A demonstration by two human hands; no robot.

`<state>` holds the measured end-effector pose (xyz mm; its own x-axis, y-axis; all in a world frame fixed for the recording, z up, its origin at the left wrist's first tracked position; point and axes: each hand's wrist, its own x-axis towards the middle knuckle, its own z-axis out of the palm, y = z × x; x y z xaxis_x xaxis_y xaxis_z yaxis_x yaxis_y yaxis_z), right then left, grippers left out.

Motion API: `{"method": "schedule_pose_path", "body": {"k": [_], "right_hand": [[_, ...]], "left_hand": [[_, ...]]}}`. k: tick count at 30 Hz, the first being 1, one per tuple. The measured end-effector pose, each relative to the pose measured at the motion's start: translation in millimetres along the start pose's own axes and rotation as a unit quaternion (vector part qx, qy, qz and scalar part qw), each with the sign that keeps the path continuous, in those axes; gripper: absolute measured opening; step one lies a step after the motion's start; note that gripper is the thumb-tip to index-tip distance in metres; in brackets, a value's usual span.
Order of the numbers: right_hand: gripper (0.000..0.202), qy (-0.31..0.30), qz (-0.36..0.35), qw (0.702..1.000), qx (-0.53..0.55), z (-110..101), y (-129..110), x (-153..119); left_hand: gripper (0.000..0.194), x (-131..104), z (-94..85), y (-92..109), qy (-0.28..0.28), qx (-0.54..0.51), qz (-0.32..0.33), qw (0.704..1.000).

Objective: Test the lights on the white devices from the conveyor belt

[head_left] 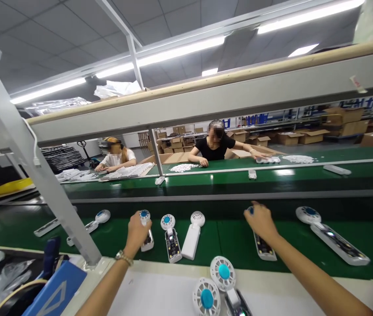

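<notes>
My left hand (138, 233) is closed round a small white fan with a blue hub (147, 244) on the green belt. Further right, my right hand (261, 220) is closed over the head of another fan, whose open handle (265, 250) shows below the palm. Between my hands lie an open fan with a circuit board (173, 245) and a white fan with a closed handle (191, 241). Near me, two fan heads with blue hubs (207, 299) rest on the white table.
More fans (337, 243) lie on the belt (219, 228) at both sides. A slanted metal post (51, 171) stands left, beside a blue box (58, 289). Two people (217, 147) sit across the line near piles of white parts (182, 167).
</notes>
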<state>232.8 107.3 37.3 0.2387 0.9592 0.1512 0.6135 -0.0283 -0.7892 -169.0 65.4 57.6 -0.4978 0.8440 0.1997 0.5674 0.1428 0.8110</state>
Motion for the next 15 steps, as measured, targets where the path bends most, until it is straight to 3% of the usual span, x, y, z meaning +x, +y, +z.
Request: {"method": "schedule_pose_path", "body": {"k": [2, 4, 7, 9, 12, 15], "right_hand": [[0.041, -0.057, -0.04, 0.997, -0.023, 34, -40, -9], [0.043, -0.111, -0.051, 0.992, -0.042, 75, -79, -26], [0.068, -0.2, -0.028, 0.978, -0.057, 132, -125, -58], [0.087, -0.236, 0.003, 0.97, -0.065, 157, -141, -74], [0.095, -0.276, 0.032, 0.959, -0.063, 172, -146, -80], [0.082, -0.314, 0.054, 0.947, -0.043, 162, -138, -67]], "left_hand": [[0.058, -12, 13.2, 3, -0.029, 0.038, 0.018, 0.999], [0.057, -22, 30.2, 2, -0.062, 0.073, -0.004, 0.995], [0.044, -24, 48.7, -6, -0.101, 0.11, -0.068, 0.986], [0.04, -19, 52.0, -11, -0.111, 0.117, -0.093, 0.983], [0.038, -14, 48.7, -15, -0.118, 0.098, -0.112, 0.982], [0.03, -16, 46.2, -14, -0.132, 0.038, -0.138, 0.981]]}}
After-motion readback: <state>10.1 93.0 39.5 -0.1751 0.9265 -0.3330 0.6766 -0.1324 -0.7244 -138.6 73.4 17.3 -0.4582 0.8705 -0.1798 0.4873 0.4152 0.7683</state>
